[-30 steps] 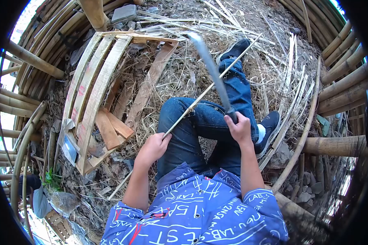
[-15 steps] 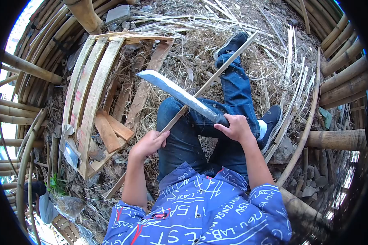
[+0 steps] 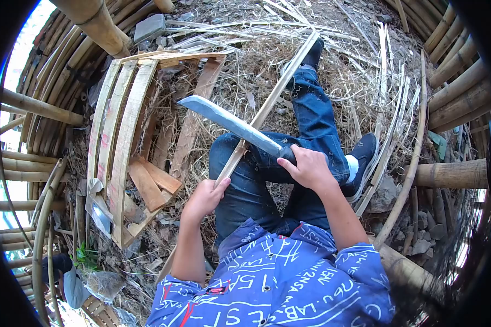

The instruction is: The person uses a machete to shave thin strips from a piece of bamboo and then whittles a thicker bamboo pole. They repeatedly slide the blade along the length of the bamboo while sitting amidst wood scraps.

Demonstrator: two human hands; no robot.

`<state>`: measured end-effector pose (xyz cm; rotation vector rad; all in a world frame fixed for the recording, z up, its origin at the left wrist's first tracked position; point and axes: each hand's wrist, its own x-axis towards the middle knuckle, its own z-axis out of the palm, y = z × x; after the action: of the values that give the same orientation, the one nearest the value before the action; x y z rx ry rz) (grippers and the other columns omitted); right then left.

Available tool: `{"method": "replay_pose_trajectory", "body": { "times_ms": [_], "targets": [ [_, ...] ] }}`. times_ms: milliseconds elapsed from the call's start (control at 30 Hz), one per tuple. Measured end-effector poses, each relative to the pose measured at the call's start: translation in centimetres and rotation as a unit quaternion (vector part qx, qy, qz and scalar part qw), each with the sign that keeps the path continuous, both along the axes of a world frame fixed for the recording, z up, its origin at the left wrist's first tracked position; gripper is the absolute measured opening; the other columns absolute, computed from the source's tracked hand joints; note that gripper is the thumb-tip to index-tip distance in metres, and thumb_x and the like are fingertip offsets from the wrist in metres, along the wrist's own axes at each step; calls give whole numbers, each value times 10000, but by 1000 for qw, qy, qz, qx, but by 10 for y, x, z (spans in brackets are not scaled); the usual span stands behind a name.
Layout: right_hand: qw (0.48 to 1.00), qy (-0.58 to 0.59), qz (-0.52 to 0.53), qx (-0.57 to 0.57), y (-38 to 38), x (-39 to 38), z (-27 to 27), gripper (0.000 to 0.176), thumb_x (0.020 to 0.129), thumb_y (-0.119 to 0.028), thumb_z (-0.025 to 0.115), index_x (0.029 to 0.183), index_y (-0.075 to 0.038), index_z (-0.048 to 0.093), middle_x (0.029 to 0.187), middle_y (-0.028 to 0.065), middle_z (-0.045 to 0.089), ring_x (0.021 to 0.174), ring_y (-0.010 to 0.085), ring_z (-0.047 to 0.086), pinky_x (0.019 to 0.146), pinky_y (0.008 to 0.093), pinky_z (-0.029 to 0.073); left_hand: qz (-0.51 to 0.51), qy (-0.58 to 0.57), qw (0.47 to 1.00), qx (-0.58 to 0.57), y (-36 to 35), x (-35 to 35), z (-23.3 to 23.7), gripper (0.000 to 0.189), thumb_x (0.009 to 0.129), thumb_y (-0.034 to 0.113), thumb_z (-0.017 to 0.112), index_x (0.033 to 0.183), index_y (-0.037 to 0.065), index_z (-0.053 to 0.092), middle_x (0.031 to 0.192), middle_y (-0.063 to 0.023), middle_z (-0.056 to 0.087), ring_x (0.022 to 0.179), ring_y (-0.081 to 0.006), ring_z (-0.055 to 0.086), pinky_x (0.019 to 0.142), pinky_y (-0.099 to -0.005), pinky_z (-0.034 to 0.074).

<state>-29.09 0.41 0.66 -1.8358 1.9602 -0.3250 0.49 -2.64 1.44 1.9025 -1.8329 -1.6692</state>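
Note:
In the head view my right hand (image 3: 309,168) is closed around the dark handle of a machete (image 3: 229,123). The broad blade points up and to the left, lying across a long pale bamboo strip (image 3: 281,84). My left hand (image 3: 206,199) grips that strip at its lower part, beside my bent knee. From there the strip slants past the knee, under the blade, up toward one of my shoes (image 3: 312,54). Its lower end runs behind my left forearm and is partly hidden.
A wooden slatted crate (image 3: 132,122) stands at the left with loose wood pieces (image 3: 147,188) in it. Shavings and split strips (image 3: 401,120) cover the ground around my legs. Bamboo poles (image 3: 450,173) border both sides. Part of another person (image 3: 73,286) shows at lower left.
The bamboo strip has turned, showing more of its broad pale face, and its far end has swung left. My left hand has shifted slightly right; the machete has moved slightly left.

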Motion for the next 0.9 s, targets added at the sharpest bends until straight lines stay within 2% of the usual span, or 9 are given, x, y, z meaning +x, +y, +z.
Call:
{"method": "replay_pose_trajectory", "body": {
  "times_ms": [100, 133, 167, 233, 267, 367, 567, 667, 900],
  "targets": [
    [999, 14, -25, -22, -2, 5, -2, 641, 875, -662, 544, 826, -32, 652, 734, 201, 681, 733, 385, 685, 658, 485, 533, -12, -19, 999, -34, 4, 1, -7, 612, 986, 470, 545, 698, -68, 591, 538, -102, 505, 526, -155, 486, 527, -379, 426],
    [999, 13, -25, -25, -5, 5, -1, 641, 875, -662, 544, 826, -32, 652, 734, 201, 681, 733, 385, 685, 658, 485, 533, -20, -17, 998, -54, 4, 0, -7, 620, 982, 469, 547, 727, -95, 588, 549, -156, 503, 533, -197, 507, 546, -402, 433],
    [999, 8, -31, -11, -7, 4, -1, 664, 856, -686, 550, 817, -33, 670, 727, 200, 681, 727, 383, 687, 661, 477, 539, -20, -19, 998, -56, 5, 0, -7, 620, 982, 469, 547, 727, -95, 588, 549, -156, 503, 533, -197, 507, 546, -402, 433],
    [999, 1, -38, 3, -11, 4, -1, 688, 837, -710, 556, 808, -35, 687, 720, 199, 682, 722, 381, 690, 665, 470, 545, -3, -27, 997, -69, 8, -3, -6, 614, 979, 469, 549, 741, -95, 603, 566, -192, 520, 534, -249, 525, 566, -419, 443],
    [999, -5, -36, 3, -14, 5, 0, 713, 821, -733, 553, 801, -36, 702, 717, 198, 683, 724, 378, 692, 672, 468, 547, 1, -38, 997, -71, 9, -5, -5, 608, 973, 471, 552, 748, -91, 613, 594, -229, 554, 557, -327, 570, 582, -433, 453],
    [999, -20, -35, 0, -26, 7, -2, 723, 804, -746, 564, 784, -38, 713, 709, 199, 678, 721, 383, 684, 670, 472, 539, 6, -61, 993, -105, 13, -14, 0, 591, 968, 463, 562, 751, -84, 620, 606, -247, 568, 577, -377, 599, 578, -444, 453],
    [999, -7, 0, -33, -45, -1, -16, 743, 789, -770, 556, 734, -42, 696, 675, 192, 663, 701, 390, 673, 653, 478, 530, 33, -38, 987, -152, 21, -16, -6, 551, 959, 429, 592, 763, -85, 631, 595, -248, 566, 557, -389, 594, 553, -448, 443],
    [999, 36, 23, -20, -48, -7, -18, 791, 783, -818, 501, 748, -52, 698, 703, 182, 685, 713, 359, 696, 661, 468, 548, 43, -28, 987, -154, 22, -15, -8, 542, 960, 423, 594, 771, -83, 638, 593, -247, 564, 553, -384, 592, 550, -444, 440],
    [997, 66, 16, -32, -51, -24, -21, 772, 788, -802, 517, 760, -53, 705, 711, 185, 688, 723, 361, 698, 665, 469, 546, 38, -27, 988, -145, 21, -14, 0, 531, 969, 415, 584, 795, -84, 639, 599, -243, 563, 561, -374, 592, 559, -437, 442]
  ]
}}
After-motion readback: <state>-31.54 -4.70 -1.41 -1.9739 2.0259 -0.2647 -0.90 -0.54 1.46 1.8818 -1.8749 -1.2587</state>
